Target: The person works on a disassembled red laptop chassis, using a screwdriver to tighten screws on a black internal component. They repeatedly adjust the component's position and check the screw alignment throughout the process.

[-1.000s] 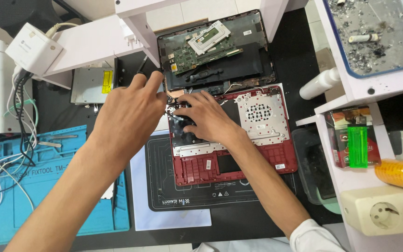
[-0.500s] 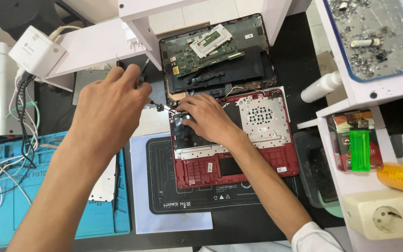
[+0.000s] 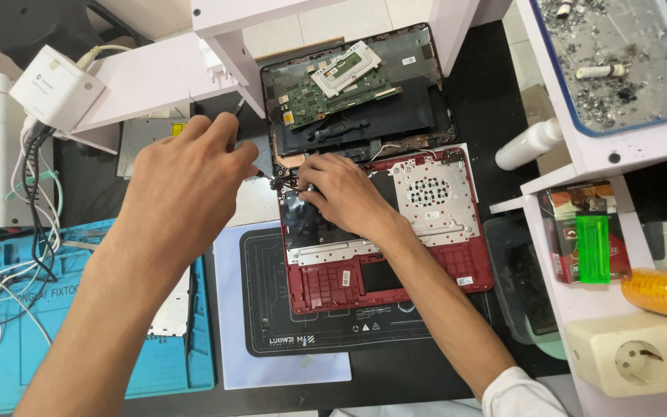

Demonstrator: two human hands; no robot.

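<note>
Steadying the red opened laptop base (image 3: 395, 255), the right hand (image 3: 341, 193) presses flat while the left hand (image 3: 187, 185) pinches a slim black screwdriver (image 3: 238, 116), best kept upright

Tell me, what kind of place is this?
Most likely an electronics repair bench. An opened red laptop chassis lies on a black work mat, a second dismantled laptop base shows its green circuit board, and a blue repair mat lies alongside.
</note>
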